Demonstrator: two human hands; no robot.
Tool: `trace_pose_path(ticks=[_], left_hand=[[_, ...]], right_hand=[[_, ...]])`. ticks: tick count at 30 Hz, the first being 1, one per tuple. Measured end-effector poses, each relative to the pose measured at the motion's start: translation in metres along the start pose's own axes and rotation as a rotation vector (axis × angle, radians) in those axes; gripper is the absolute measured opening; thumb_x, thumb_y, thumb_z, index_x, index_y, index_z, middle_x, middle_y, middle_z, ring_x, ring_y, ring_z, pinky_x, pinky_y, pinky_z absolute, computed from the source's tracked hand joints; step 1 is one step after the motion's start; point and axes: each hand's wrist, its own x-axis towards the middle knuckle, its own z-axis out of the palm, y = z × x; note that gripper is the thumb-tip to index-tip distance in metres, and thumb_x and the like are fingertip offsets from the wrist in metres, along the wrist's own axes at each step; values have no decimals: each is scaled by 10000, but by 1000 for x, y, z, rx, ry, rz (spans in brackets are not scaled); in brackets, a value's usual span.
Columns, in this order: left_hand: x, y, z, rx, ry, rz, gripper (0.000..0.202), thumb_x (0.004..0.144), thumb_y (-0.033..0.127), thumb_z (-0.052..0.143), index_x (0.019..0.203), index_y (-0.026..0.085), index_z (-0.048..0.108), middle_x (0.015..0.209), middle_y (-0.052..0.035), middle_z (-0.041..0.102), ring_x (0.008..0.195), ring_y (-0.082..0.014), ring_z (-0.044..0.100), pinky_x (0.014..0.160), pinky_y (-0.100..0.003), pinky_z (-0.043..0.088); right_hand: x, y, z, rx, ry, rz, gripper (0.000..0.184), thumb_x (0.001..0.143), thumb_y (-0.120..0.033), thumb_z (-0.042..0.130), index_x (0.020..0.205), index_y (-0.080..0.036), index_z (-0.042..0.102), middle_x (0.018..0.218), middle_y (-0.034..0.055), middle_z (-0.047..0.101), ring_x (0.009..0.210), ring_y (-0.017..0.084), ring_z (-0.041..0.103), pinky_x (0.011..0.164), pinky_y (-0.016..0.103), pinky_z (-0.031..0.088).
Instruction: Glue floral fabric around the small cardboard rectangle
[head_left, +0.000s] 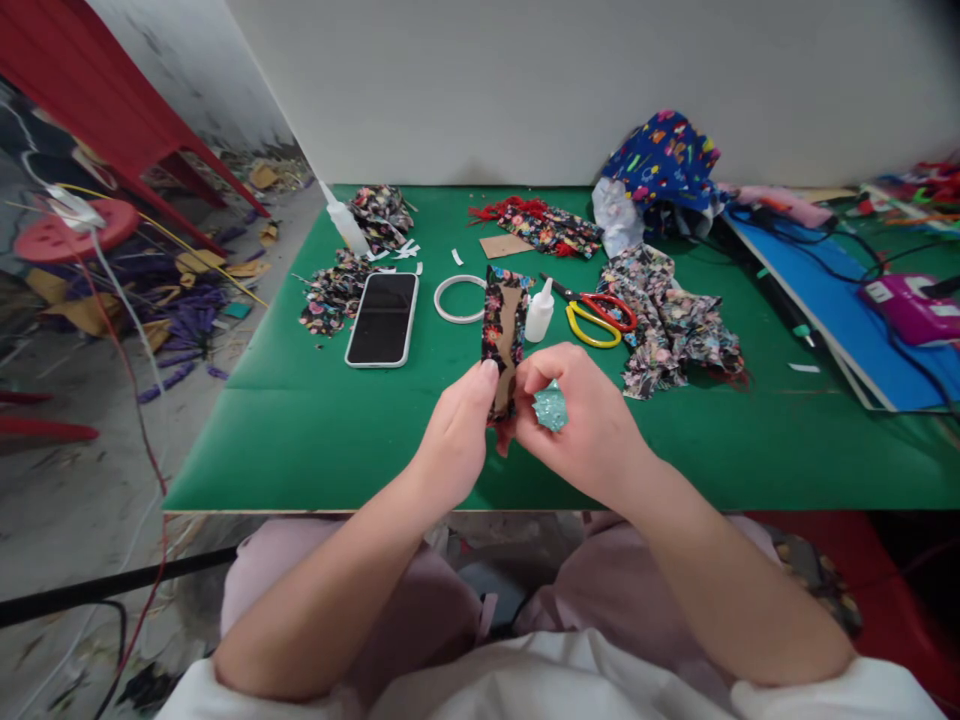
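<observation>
My left hand (459, 435) grips a narrow piece of brown cardboard (510, 320) edged with black floral fabric, held upright above the front of the table. My right hand (574, 420) is closed at the lower right edge of this same piece, thumb and forefinger pinched against the fabric. Through the ring of those fingers shows a glittery teal object (551, 406); whether it is held or lies behind cannot be told. Just beyond the piece stand a small white squeeze bottle (539, 312) and scissors (596, 318) with red and yellow handles. A white ring (459, 299) lies left of it.
On the green table (300, 430) lie a phone (382, 320), floral scraps (337, 290), another bottle (346, 228), a floral bundle (544, 225) and crumpled floral fabric (667, 320). Blue folders (847, 320), cables and a purple box (911, 308) occupy the right. A pale panel (525, 90) stands behind.
</observation>
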Motion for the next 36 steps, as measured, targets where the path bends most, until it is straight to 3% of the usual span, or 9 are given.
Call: trace_pose_path(ticks=[10, 21, 25, 29, 33, 36], left_hand=[[1, 5, -1, -114, -88, -135, 451, 807, 583, 442, 677, 173, 579, 513, 9, 501, 431, -103, 479, 345, -201, 425], [0, 13, 0, -133, -199, -221, 376, 797, 523, 490, 789, 155, 562, 624, 16, 544, 472, -93, 505, 349, -189, 438], [-1, 14, 0, -53, -239, -241, 259, 746, 396, 610, 783, 149, 543, 683, 11, 567, 465, -74, 489, 359, -188, 439], [-1, 14, -2, 106, -274, -221, 180, 742, 296, 631, 795, 149, 542, 584, 32, 549, 436, -76, 493, 401, -193, 434], [-1, 14, -2, 203, -296, -232, 159, 750, 274, 628, 769, 145, 537, 500, 55, 510, 393, -70, 486, 410, -189, 424], [1, 14, -4, 182, -281, -242, 186, 734, 289, 645, 782, 143, 539, 603, 30, 555, 425, -70, 485, 406, -203, 447]], right_hand=[[1, 6, -7, 213, -19, 142, 267, 711, -49, 493, 835, -224, 335, 775, -26, 477, 711, 96, 507, 658, 249, 433], [1, 15, -11, 286, 38, 214, 279, 707, -36, 493, 847, -235, 356, 792, -27, 449, 729, 98, 488, 679, 283, 443], [2, 19, -13, 287, 75, 225, 291, 696, -26, 501, 839, -243, 370, 790, -31, 439, 730, 100, 495, 670, 288, 450], [4, 22, -16, 293, 120, 219, 304, 683, -7, 500, 836, -247, 394, 789, -40, 429, 724, 92, 503, 664, 284, 451], [5, 26, -19, 319, 158, 261, 304, 685, -10, 508, 847, -246, 405, 805, -44, 453, 713, 82, 507, 672, 281, 453], [6, 29, -22, 391, 150, 303, 298, 695, -25, 513, 858, -244, 393, 806, -45, 470, 715, 77, 513, 674, 268, 460]])
